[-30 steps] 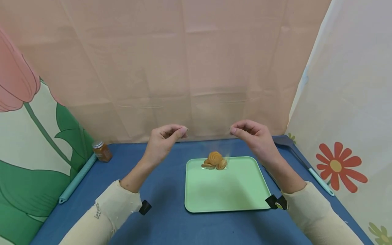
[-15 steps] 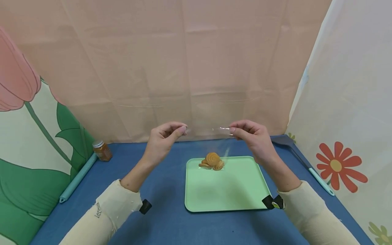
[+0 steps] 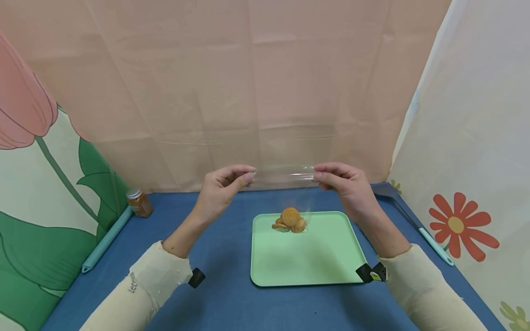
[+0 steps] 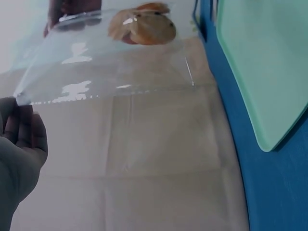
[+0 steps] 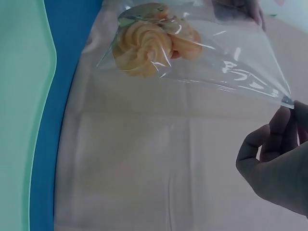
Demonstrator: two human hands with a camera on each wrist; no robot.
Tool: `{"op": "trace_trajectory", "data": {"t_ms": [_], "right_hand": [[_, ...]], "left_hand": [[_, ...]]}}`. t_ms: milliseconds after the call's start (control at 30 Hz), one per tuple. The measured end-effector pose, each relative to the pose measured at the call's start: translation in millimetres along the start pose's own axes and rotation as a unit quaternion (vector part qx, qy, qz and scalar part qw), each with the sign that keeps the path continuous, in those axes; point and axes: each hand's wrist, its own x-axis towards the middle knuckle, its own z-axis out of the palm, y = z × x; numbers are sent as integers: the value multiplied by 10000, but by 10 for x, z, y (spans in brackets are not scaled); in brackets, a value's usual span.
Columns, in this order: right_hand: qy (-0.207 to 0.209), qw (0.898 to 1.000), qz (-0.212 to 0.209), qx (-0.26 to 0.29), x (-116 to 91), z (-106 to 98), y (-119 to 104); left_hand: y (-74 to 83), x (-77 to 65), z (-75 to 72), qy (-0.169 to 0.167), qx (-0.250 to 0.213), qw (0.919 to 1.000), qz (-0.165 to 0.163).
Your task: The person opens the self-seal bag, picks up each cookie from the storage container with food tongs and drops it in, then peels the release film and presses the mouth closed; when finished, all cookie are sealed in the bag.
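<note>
A clear plastic bag (image 4: 101,67) with several swirl-shaped cookies (image 5: 144,45) at its bottom hangs between my two hands. My left hand (image 3: 219,191) pinches one top corner between thumb and fingertips. At the opposite top corner, my right hand (image 3: 347,188) pinches the film the same way. The bag's upper edge runs nearly straight across from hand to hand. In the head view the cookies appear over the far edge of a pale green tray (image 3: 304,262); the wrist views show them off to the side of it, held up.
A silver-lidded jar (image 3: 140,204) of brown contents stands at the back left. Beside it lies a long turquoise rod-shaped handle (image 3: 106,240). Along the right side lies a dark spatula (image 3: 407,215) with a turquoise handle. An upright beige sheet (image 3: 248,92) closes off the back.
My hands stay almost in place, the right a little further right. Glints on the bag's upper edge now show. The cookies swung slightly left, then back right.
</note>
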Motion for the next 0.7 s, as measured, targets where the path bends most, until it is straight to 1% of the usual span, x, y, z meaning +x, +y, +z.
{"op": "trace_trajectory", "data": {"t_ms": [167, 367, 600, 700], "right_hand": [[-128, 9997, -121, 186, 2, -21, 12], [-261, 9991, -158, 286, 4, -14, 34], [-370, 9983, -94, 433, -3, -13, 36], [-465, 9977, -134, 477, -11, -18, 40]], "left_hand": [[-5, -5, -18, -124, -45, 9999, -51], [-29, 2, -42, -136, -237, 9996, 80], [-18, -15, -59, -266, -109, 9993, 221], [-11, -32, -62, -301, -117, 9991, 285]]}}
